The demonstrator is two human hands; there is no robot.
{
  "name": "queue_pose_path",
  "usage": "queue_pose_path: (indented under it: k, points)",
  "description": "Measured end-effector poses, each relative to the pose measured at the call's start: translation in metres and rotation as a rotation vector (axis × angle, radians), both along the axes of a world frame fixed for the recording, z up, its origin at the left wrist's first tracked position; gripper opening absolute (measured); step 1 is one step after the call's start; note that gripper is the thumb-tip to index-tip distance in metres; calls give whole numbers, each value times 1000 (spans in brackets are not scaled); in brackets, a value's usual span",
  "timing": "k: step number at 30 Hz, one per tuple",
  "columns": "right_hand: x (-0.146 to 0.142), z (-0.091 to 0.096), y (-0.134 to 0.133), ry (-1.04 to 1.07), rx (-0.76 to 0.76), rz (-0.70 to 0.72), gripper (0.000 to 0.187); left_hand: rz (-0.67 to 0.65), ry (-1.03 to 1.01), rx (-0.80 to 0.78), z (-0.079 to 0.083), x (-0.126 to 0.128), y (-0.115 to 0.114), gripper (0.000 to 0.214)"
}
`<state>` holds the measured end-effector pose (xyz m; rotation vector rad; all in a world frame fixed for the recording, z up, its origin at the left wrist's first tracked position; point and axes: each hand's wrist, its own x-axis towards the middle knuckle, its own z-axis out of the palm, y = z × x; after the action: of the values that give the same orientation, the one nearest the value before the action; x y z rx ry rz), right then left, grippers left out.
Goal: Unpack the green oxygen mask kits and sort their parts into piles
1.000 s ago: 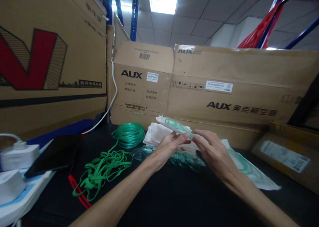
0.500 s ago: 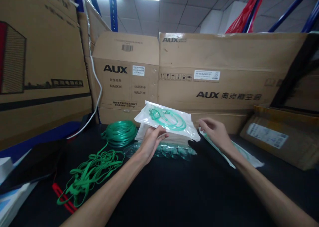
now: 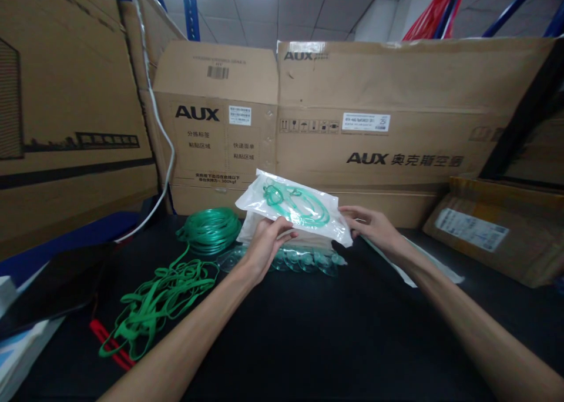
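Note:
A clear and white plastic pouch [image 3: 308, 205] with coiled pale-green tubing inside is held tilted above the table. My left hand [image 3: 267, 243] is closed on its lower edge, thumb and fingers pinching. At the pouch's right edge is my right hand [image 3: 372, 225], its fingertips closed on the side of it. Behind and below lie more white pouches [image 3: 249, 228], mostly hidden. Under them stands a row of clear greenish plastic masks [image 3: 304, 261]. Another flat pouch [image 3: 434, 261] lies on the table, partly behind my right forearm.
Left of the pouches sit a coil of green tubing [image 3: 211, 228] and a tangle of green elastic strap [image 3: 163, 305]. Near them are a red cord [image 3: 108, 343] and a dark flat device [image 3: 57, 287]. Cardboard boxes [image 3: 370, 187] wall the back; a taped carton [image 3: 497, 231] stands right.
My right hand has moved left from the flat pouch at the right to the edge of the held pouch. My left hand keeps its hold. The view has tipped slightly downward.

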<state>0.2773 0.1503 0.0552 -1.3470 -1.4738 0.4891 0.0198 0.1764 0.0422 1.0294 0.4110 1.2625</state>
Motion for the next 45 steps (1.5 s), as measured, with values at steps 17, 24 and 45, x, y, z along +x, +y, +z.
queue_pose_path:
  k: [17, 24, 45]
  points:
    - [-23, 1, -8, 353, -194, 188, 39, -56, 131, 76, -5, 1, 0, 8]
    - [-27, -4, -4, 525, -222, 328, 23, -92, 236, 100, -6, 0, -1, 20]
    - [0, 5, -8, 575, -220, 318, 17, -125, 216, -54, -1, -1, 1, 17]
